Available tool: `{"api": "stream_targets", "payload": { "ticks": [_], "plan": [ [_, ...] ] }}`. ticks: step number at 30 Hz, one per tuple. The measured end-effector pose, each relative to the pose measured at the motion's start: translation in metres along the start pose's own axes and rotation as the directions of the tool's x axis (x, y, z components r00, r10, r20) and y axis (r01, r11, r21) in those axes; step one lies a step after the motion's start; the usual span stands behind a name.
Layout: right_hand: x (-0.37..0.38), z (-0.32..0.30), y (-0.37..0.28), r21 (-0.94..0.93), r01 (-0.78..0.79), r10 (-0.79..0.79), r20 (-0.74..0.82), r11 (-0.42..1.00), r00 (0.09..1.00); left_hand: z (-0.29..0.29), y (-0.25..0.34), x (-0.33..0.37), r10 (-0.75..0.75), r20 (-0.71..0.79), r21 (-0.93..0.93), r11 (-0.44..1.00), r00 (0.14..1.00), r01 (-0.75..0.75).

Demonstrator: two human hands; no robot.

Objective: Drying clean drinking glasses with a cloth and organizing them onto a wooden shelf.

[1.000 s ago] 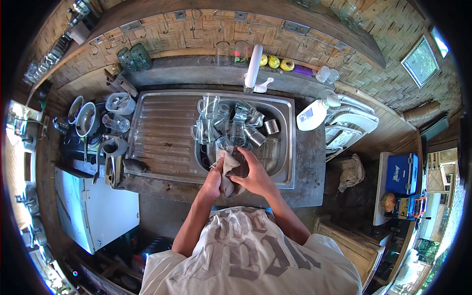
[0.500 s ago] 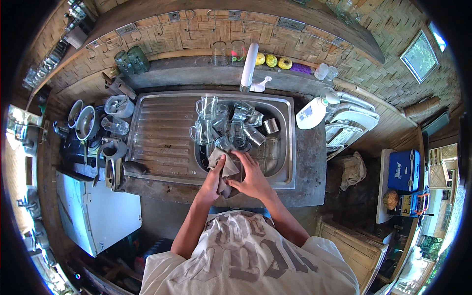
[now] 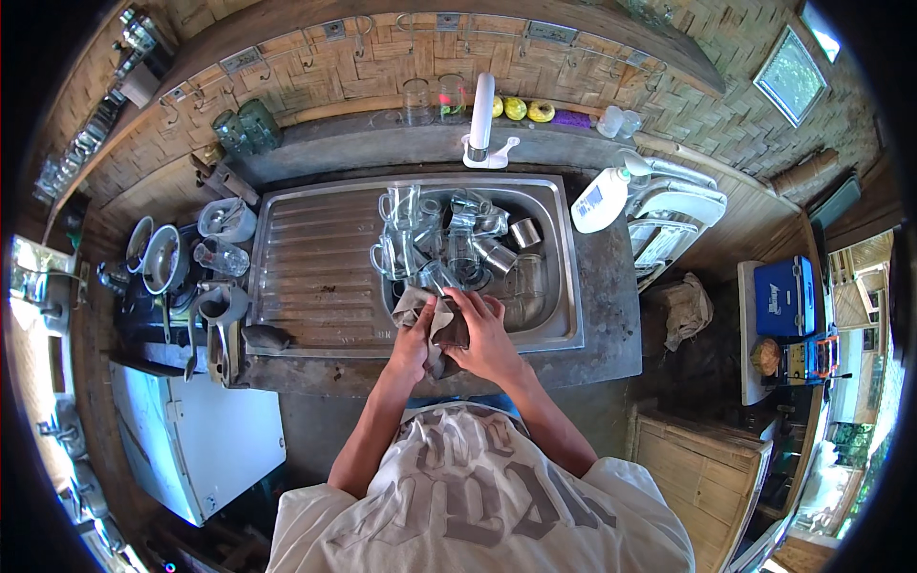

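Over the front edge of the sink (image 3: pixel 571 286), both my hands are close together. My left hand (image 3: pixel 411 351) is closed around a grey-beige cloth (image 3: pixel 411 304), whose end hangs down between my hands. With curled fingers my right hand (image 3: pixel 485 342) grips a dark, glass-like thing (image 3: pixel 453 330) against the cloth; its shape is mostly hidden. Just beyond my fingers, the basin holds a pile of clear glass mugs (image 3: pixel 401 250) and shiny steel cups (image 3: pixel 524 233). A clear glass (image 3: pixel 528 276) lies at the basin's right side.
A white faucet (image 3: pixel 483 119) rises behind the basin. The ribbed drainboard (image 3: pixel 320 267) is left of it. A white bottle (image 3: pixel 602 201) stands at the right, before stacked pale trays (image 3: pixel 680 205). Pots (image 3: pixel 168 260) and a utensil tub (image 3: pixel 227 220) crowd the left.
My right hand's spread fingers have curled in around the dark thing, and both hands have drawn closer together. The cloth has shifted slightly left. The whole view has tilted a little.
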State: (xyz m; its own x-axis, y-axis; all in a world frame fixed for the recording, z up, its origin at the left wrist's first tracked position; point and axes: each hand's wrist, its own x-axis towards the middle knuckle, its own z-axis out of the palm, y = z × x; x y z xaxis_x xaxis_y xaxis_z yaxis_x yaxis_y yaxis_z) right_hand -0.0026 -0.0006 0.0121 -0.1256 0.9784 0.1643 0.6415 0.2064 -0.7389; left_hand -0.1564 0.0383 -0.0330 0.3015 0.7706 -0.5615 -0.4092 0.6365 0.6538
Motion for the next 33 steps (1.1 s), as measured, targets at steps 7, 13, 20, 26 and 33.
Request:
{"api": "stream_targets", "payload": {
  "ticks": [7,13,20,26,33],
  "plan": [
    [0.003,-0.001,-0.011,-0.007,0.008,-0.008,-0.022,1.000,1.000,-0.022,-0.013,0.012,0.360,0.036,0.178,0.916,0.932,-0.360],
    [0.004,0.003,-0.014,0.039,0.026,-0.026,-0.015,0.999,1.000,-0.007,0.021,-0.014,-0.152,0.192,-0.231,0.953,0.969,0.195],
    [0.005,0.005,-0.011,0.028,0.029,-0.029,-0.014,0.999,0.999,-0.012,0.025,-0.016,-0.109,0.324,-0.121,0.980,0.940,0.155],
    [0.001,0.006,-0.001,-0.043,-0.020,0.016,-0.086,0.999,0.996,-0.010,0.024,-0.017,-0.099,0.241,-0.058,0.992,0.966,0.116],
    [0.002,0.004,-0.002,-0.131,-0.152,0.127,-0.177,0.980,0.976,-0.003,0.036,-0.023,-0.070,0.302,-0.185,0.974,0.951,0.131]
  ]
}}
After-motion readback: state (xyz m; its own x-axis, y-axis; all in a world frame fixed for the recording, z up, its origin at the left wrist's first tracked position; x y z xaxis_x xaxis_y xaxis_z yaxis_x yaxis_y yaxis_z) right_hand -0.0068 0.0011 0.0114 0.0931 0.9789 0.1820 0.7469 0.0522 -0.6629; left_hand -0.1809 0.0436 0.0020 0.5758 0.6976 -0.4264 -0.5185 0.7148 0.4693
